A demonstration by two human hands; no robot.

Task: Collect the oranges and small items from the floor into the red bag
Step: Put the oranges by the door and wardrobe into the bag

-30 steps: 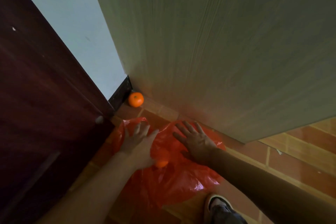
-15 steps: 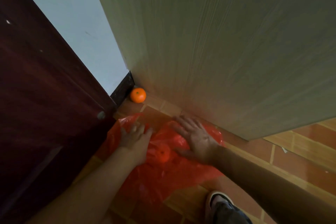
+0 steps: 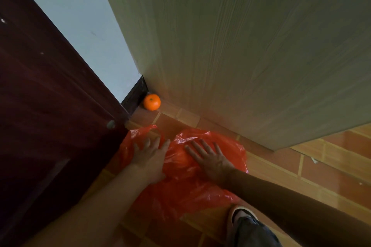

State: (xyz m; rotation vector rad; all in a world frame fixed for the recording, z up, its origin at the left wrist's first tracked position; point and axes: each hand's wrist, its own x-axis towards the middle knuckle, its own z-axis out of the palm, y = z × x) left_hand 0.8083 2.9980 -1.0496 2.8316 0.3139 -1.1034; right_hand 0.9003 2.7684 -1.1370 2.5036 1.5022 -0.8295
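A red plastic bag (image 3: 186,190) lies crumpled on the tiled floor in front of me. My left hand (image 3: 149,155) rests on its left part with fingers spread and straight. My right hand (image 3: 208,156) lies flat on its upper middle, fingers spread. A rounded orange shape (image 3: 181,159) shows through the plastic between the two hands. One orange (image 3: 152,102) sits loose on the floor in the corner beyond the bag, apart from both hands.
A dark wooden door (image 3: 50,116) stands close on the left. A pale wood-grain panel (image 3: 241,56) rises on the right, its lower edge just behind the bag. My foot in a slipper (image 3: 241,216) is at the bottom. Brown floor tiles (image 3: 331,168) extend to the right.
Both hands have shifted slightly forward over the bag toward the corner. The orange seen beside my left hand a second ago now shows only through the plastic.
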